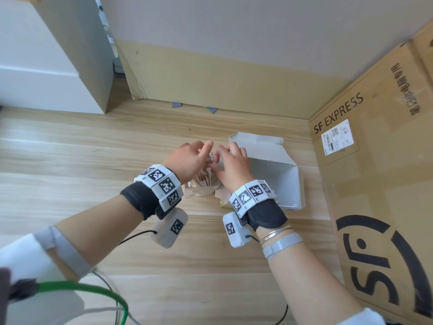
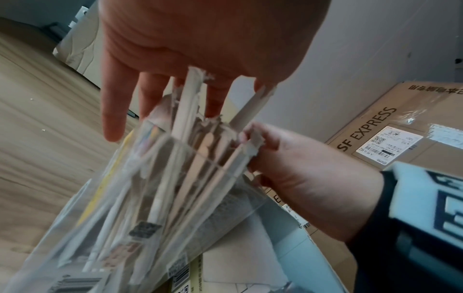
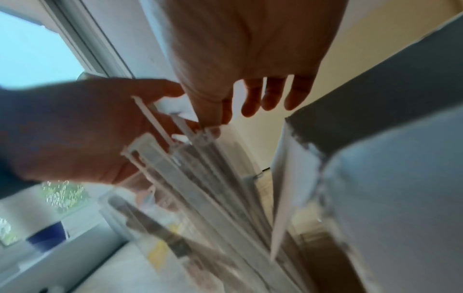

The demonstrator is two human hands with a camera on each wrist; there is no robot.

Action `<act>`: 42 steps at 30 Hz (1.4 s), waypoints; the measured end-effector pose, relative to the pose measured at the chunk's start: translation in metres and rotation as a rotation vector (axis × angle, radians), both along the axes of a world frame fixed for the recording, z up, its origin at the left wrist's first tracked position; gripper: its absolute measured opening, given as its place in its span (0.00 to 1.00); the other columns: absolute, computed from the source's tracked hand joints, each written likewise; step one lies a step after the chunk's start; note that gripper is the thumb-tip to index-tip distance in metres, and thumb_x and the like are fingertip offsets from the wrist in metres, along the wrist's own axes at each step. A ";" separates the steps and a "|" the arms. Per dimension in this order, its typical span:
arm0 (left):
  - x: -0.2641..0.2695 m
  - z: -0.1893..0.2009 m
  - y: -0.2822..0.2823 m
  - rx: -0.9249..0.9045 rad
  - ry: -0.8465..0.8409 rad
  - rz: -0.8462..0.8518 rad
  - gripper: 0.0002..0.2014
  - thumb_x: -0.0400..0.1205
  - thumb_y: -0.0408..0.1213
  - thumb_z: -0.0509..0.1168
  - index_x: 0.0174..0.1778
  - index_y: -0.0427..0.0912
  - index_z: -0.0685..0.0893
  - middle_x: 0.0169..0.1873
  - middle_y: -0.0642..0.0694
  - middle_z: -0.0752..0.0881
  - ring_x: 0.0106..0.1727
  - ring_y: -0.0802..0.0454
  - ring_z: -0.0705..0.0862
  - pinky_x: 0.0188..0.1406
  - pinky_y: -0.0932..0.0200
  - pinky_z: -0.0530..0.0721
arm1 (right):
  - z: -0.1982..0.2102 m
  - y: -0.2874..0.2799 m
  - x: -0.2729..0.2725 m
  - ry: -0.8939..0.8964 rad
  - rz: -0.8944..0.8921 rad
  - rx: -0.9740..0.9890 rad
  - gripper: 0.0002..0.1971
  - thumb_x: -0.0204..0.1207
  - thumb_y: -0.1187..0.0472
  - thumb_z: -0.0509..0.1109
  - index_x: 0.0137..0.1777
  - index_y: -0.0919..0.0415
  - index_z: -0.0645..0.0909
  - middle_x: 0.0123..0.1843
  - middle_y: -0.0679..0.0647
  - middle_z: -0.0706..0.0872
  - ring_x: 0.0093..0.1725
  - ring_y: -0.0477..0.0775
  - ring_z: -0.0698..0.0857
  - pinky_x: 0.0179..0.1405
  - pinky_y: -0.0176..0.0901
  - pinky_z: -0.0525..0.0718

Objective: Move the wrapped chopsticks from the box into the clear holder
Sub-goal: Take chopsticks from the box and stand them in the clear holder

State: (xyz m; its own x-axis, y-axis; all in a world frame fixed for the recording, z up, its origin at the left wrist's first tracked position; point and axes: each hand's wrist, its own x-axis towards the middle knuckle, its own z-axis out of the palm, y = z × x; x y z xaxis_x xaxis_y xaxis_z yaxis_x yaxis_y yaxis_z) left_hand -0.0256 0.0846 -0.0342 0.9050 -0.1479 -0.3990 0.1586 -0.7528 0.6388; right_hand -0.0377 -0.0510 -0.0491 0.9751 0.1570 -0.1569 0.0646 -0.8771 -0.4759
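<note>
My right hand [image 2: 295,164] pinches the top of one wrapped chopstick [image 2: 246,152] between thumb and forefinger at the holder's rim, its other fingers loosely bent. My left hand [image 2: 200,45] hangs above the bundle with fingers straight and spread, their tips among the wrapper tops; I cannot tell whether they press any. The rest of the wrapped chopsticks [image 2: 185,111] stand upright and fanned inside the clear holder [image 2: 225,198], whose transparent wall shows them down their length. In the head view both hands meet over the holder, which sits on the wooden floor [image 1: 93,160] at 12 o'clock from me. Just beside it, at 3 o'clock, the white box [image 1: 276,174] lies open with its flap raised. At 2 o'clock from the box stands a large SF Express carton [image 1: 375,160].
</note>
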 end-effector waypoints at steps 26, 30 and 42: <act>0.000 0.009 -0.045 0.038 -0.259 -0.131 0.16 0.81 0.29 0.55 0.64 0.38 0.78 0.70 0.38 0.72 0.78 0.40 0.64 0.76 0.47 0.66 | 0.011 -0.044 0.004 0.123 -0.156 0.144 0.09 0.80 0.55 0.62 0.45 0.59 0.79 0.31 0.53 0.82 0.33 0.56 0.79 0.36 0.42 0.75; -0.014 0.011 -0.070 -0.055 -0.212 -0.173 0.17 0.80 0.27 0.54 0.63 0.37 0.79 0.68 0.39 0.75 0.65 0.40 0.78 0.62 0.50 0.78 | 0.010 -0.065 0.000 0.153 -0.189 0.129 0.10 0.81 0.54 0.62 0.44 0.58 0.79 0.34 0.51 0.82 0.36 0.53 0.79 0.33 0.40 0.73; -0.025 -0.011 -0.100 0.137 0.092 -0.130 0.40 0.79 0.21 0.53 0.81 0.55 0.44 0.80 0.29 0.46 0.55 0.35 0.84 0.45 0.54 0.80 | 0.002 -0.101 -0.016 0.264 -0.229 0.100 0.09 0.80 0.57 0.61 0.48 0.58 0.82 0.44 0.53 0.88 0.43 0.52 0.83 0.42 0.39 0.76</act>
